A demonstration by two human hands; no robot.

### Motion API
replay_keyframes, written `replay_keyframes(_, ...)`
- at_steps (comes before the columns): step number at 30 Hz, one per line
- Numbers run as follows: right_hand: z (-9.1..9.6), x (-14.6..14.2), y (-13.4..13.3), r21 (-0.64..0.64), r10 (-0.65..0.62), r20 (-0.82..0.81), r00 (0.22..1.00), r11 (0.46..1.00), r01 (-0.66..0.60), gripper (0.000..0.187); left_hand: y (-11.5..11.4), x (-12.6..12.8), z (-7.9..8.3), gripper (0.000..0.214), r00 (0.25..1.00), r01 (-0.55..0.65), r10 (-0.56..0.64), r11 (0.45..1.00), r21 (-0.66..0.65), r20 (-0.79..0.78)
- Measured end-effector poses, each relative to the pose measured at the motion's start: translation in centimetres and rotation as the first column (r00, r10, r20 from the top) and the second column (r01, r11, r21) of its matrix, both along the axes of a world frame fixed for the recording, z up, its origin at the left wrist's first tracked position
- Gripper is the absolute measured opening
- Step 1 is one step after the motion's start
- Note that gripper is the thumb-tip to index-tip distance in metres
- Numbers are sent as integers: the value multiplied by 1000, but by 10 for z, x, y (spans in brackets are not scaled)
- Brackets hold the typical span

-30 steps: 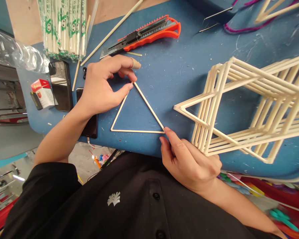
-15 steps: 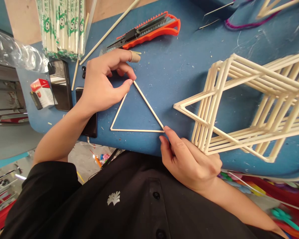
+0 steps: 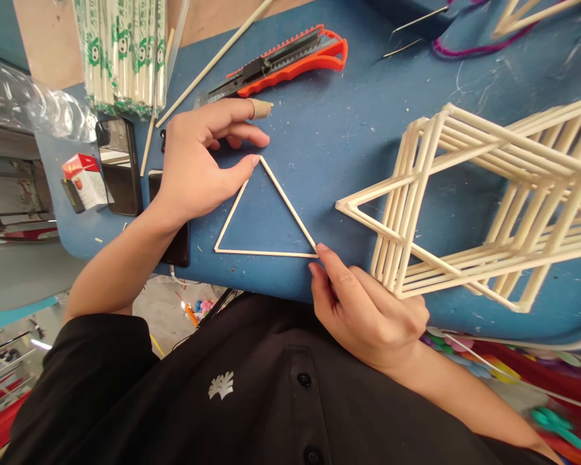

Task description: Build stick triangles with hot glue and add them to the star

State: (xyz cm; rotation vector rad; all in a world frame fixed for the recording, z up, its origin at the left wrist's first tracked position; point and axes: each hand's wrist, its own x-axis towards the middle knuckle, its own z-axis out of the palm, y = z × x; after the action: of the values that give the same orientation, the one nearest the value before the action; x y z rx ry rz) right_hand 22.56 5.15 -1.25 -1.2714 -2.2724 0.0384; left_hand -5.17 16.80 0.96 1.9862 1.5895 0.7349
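Observation:
A triangle of thin pale wooden sticks [image 3: 287,204] lies on the blue tabletop between my two hands. My left hand [image 3: 201,161] is at its top corner; the thumb tip rests by that corner while the other fingers are parted from it, a tan bandage on one fingertip. At the lower right corner, my right hand [image 3: 368,310] pinches the triangle between index finger and thumb, its other fingers curled. Just beyond my right hand stands a stacked star-shaped frame [image 3: 411,200] built of similar sticks.
An orange utility knife [image 3: 281,61] lies beyond my left hand. Packaged chopsticks [image 3: 121,55], loose sticks [image 3: 213,61], a clear plastic bottle [image 3: 33,100], two phones [image 3: 121,168] and a red-white box [image 3: 86,179] occupy the left side. Purple wire [image 3: 484,48] lies at the back right.
My left index finger has lifted off the triangle's top corner, opening the pinch with the thumb. My right hand stays at the lower right corner. The view has shifted slightly.

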Motion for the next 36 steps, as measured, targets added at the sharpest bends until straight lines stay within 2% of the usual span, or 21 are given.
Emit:
replay_keyframes(6,-1,0,-1,2,1,6,1000,1000,-1,31,1,-4,-2,42,999,-54,54,998,-22,-5)
replay_keyframes(11,-1,0,-1,4,-2,9,1000,1000,2,30,8,-5,-7,52,996,-56,62,994,-96,59)
replay_keyframes(17,-1,0,-1,4,-2,1,1000,1000,2,29,9,1,-3,55,988,-78,95,987,-142,120)
replay_keyframes(22,1,0,2,12,1,-1,1000,1000,-1,26,10,-7,-5,68,982,-66,101,975,-213,158)
replay_keyframes(27,2,-1,3,19,4,1,1000,1000,-4,24,13,-10,-9,63,983,-58,90,978,-199,157)
replay_keyframes(36,0,0,0,5,6,14,1000,1000,-6,27,11,-2,-8,70,978,-104,136,977,-188,162)
